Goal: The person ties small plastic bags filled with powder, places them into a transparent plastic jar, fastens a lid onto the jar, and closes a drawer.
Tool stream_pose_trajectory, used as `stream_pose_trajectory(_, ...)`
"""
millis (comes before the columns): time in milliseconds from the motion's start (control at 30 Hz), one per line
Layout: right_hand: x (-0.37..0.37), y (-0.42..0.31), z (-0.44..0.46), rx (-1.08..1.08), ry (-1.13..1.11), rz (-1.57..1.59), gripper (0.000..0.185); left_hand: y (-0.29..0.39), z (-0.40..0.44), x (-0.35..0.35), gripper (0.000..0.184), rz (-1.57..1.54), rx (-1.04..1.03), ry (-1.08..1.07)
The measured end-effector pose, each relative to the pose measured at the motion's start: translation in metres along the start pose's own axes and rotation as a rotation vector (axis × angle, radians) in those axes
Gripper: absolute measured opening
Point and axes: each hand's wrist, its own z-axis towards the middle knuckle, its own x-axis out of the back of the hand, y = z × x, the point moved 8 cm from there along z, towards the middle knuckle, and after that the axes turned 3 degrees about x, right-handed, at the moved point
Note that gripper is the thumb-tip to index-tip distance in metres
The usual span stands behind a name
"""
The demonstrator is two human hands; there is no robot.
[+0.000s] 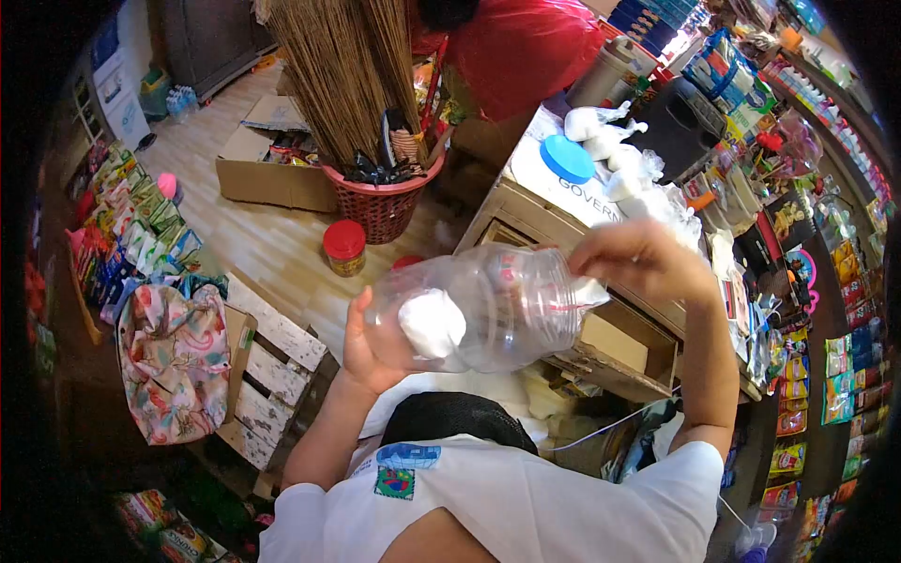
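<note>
A large clear plastic jar (pixel 483 305) lies tilted on its side in front of my chest, its open mouth towards the right. My left hand (pixel 371 347) is wrapped round the jar's base and holds it up. Inside, near the base, rests a knotted-looking white bag (pixel 432 324). My right hand (pixel 643 263), slightly blurred, is at the jar's mouth with its fingers bent down. Just below those fingers, at the rim, a small white plastic bag (pixel 591 294) shows and appears to be in their grip. A blue lid (pixel 567 159) lies on the cabinet top.
More white bags (pixel 629 169) are heaped beside the lid on the wooden cabinet (pixel 511 202). A red-lidded jar (pixel 344 249) stands on the floor near a basket (pixel 385 206) of stick brooms. A floral bag (pixel 174 361) is at left; packets (pixel 793 418) hang at right.
</note>
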Motion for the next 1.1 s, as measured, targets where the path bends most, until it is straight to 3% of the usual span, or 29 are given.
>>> stream_pose_trajectory(33,0.026,0.015,-0.008,-0.097,0.124,0.085,0.029,0.001,0.002,-0.002,0.082,0.009,-0.012,0.001)
stream_pose_trajectory(100,0.073,0.061,-0.018,-0.28,0.441,-0.246,0.033,0.002,0.001,-0.003,0.081,0.025,-0.043,0.015)
stream_pose_trajectory(167,0.086,0.089,-0.015,-0.3,0.398,-0.925,0.037,0.0,0.002,-0.003,0.081,-0.016,-0.049,0.015)
stream_pose_trajectory(267,0.078,0.122,-0.005,-0.46,0.271,-1.103,0.045,-0.003,-0.004,-0.012,0.079,-0.032,-0.07,-0.026)
stream_pose_trajectory(400,0.072,0.136,0.007,-0.531,0.273,-1.303,0.03,-0.002,-0.015,-0.019,0.083,0.049,-0.13,-0.102)
stream_pose_trajectory(533,0.08,0.154,0.01,-0.398,0.295,-1.355,0.021,-0.003,-0.022,-0.026,0.08,-0.022,-0.11,-0.305)
stream_pose_trajectory(600,0.085,0.153,0.006,-0.321,0.344,-1.385,0.02,-0.003,-0.023,-0.027,0.081,0.006,-0.079,-0.295)
stream_pose_trajectory(700,0.104,0.137,-0.007,-0.286,0.521,-1.24,0.016,-0.003,-0.019,-0.019,0.084,0.05,-0.074,-0.199)
stream_pose_trajectory(767,0.125,0.12,-0.023,-0.221,0.741,-0.982,0.022,-0.002,-0.014,-0.015,0.084,0.025,-0.095,-0.147)
stream_pose_trajectory(833,0.145,0.115,-0.038,0.0,0.957,-0.245,0.023,0.001,-0.011,-0.013,0.081,-0.055,-0.128,-0.137)
stream_pose_trajectory(867,0.152,0.118,-0.051,-0.01,1.012,0.045,0.02,0.003,-0.011,-0.014,0.081,-0.046,-0.137,-0.146)
stream_pose_trajectory(1000,0.121,0.105,-0.06,0.166,1.076,1.067,0.046,0.006,-0.008,-0.012,0.08,0.036,-0.162,-0.075)
stream_pose_trajectory(1100,0.069,0.093,-0.051,0.109,0.759,1.297,0.048,0.007,-0.007,-0.009,0.078,0.069,-0.166,-0.019)
